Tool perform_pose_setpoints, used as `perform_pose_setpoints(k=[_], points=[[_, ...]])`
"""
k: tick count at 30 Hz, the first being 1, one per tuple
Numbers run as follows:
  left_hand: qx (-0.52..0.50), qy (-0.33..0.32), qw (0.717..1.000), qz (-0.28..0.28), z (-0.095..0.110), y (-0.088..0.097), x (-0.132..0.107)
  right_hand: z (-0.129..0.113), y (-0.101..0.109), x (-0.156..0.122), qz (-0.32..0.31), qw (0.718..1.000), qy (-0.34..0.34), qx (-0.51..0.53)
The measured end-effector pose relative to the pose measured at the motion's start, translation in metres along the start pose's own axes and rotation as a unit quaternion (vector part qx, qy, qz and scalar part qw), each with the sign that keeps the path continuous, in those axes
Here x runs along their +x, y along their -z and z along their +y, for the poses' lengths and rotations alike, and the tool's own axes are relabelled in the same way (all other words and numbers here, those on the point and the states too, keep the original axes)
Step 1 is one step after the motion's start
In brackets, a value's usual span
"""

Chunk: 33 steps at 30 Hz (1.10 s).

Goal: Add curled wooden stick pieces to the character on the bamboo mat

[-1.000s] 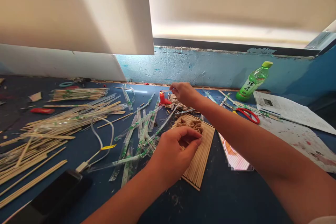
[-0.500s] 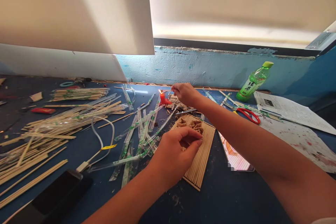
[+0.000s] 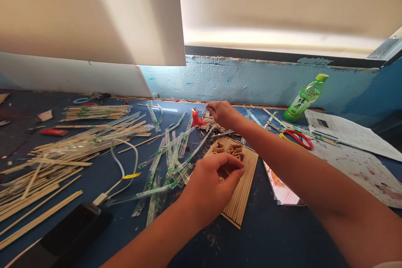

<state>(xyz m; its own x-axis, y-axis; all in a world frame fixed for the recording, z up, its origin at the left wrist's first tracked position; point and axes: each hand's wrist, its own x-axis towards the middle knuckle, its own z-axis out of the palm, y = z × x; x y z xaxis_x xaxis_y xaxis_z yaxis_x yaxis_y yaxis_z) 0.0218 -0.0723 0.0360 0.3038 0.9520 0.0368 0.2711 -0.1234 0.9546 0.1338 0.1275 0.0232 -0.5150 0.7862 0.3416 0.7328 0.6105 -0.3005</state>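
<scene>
My left hand (image 3: 211,184) rests on a flat mat of wooden sticks (image 3: 240,194), fingers curled and pinched over small stick pieces (image 3: 234,149) glued on it. My right hand (image 3: 221,112) reaches to the far side of the table and pinches a thin stick whose tip is at the flame of a short red candle (image 3: 196,118). Another bundle of sticks (image 3: 213,123) lies just under that hand.
Heaps of bamboo chopsticks (image 3: 59,155) and clear wrappers (image 3: 171,155) cover the left. A white cable (image 3: 121,167) and a black device (image 3: 70,236) lie near left. Red scissors (image 3: 298,138), a green bottle (image 3: 306,97), papers (image 3: 348,132) and a phone (image 3: 282,190) are right.
Almost nothing moved. My right hand has drawn slightly toward the candle with the thin stick; my left hand stays on the mat.
</scene>
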Motion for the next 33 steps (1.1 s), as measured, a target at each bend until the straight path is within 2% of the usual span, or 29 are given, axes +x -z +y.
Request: perform_pose_setpoints(k=[22,33], points=[[-0.012,0.011,1.0,-0.008,-0.0009,-0.0019,-0.0012,0.0001,0.0004,-0.0011,0.003,1.0,-0.001,0.001],[-0.001,0.014,1.0,-0.008,-0.0036,-0.0034,-0.0003,-0.0014,0.0017,-0.0024,0.005,0.999,-0.019,0.04]])
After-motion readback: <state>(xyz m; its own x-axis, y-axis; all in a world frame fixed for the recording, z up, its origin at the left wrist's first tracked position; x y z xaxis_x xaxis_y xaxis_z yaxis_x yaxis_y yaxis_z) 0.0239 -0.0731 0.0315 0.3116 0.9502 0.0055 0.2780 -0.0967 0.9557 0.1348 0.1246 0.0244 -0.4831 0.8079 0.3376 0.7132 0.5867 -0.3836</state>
